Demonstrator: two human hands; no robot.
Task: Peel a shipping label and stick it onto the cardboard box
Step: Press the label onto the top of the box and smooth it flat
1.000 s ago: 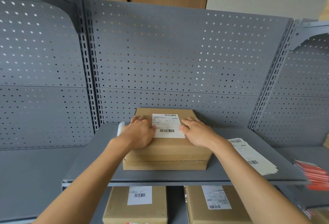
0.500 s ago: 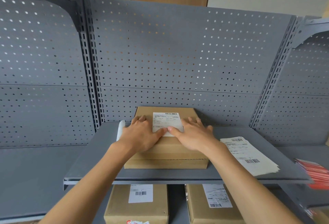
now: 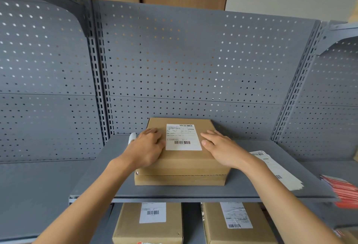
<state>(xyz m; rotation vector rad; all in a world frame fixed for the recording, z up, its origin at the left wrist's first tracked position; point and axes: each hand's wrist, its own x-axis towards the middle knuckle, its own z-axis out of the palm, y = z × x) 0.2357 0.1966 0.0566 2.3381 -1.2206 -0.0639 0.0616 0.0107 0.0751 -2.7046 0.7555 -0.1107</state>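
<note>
A brown cardboard box (image 3: 184, 166) sits on the grey metal shelf (image 3: 193, 191). A white shipping label (image 3: 183, 137) with barcodes lies flat on the box top, fully in sight. My left hand (image 3: 148, 147) rests palm down on the box just left of the label, fingers touching its left edge. My right hand (image 3: 220, 146) lies flat on the box just right of the label, fingers spread. Neither hand holds anything.
A stack of label sheets (image 3: 277, 168) lies on the shelf to the right, red-printed papers (image 3: 344, 189) beyond it. A white paper piece (image 3: 132, 137) sits left of the box. Two labelled boxes (image 3: 149, 222) (image 3: 236, 222) stand on the lower shelf. Pegboard (image 3: 193, 59) backs the shelf.
Both hands have slid outward off the label's middle to its left and right sides, uncovering the lower barcode. The box has not moved.
</note>
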